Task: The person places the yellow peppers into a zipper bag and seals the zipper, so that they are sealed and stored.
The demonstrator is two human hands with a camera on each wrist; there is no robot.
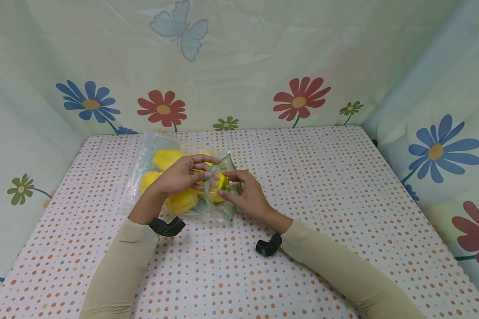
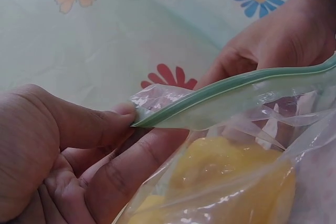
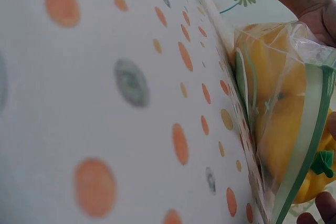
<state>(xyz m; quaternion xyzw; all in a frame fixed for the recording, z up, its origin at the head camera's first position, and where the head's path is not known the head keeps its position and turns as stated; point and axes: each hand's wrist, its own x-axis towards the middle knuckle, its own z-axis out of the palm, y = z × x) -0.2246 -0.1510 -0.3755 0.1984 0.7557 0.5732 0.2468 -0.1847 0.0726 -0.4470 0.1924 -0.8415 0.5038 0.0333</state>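
A clear zip bag [image 1: 137, 177] with a green zip strip [image 2: 226, 87] lies on its side, its mouth gaping to the right. Several yellow bell peppers [image 1: 165, 158] are inside. My left hand [image 1: 179, 175] reaches over the bag and pinches the edge of its mouth between thumb and fingers. At the opening, my right hand [image 1: 249, 195] holds another yellow bell pepper [image 3: 307, 190], whose green stem [image 3: 323, 163] faces out of the mouth. Only fingertips of the right hand show in the right wrist view.
The bag rests on a table [image 1: 303, 190] with a dotted cover. Behind it hangs a flowered curtain [image 1: 231, 66], with more curtain at both sides. A black wrist device [image 1: 167, 227] sits on the left wrist, and another [image 1: 269, 245] on the right.
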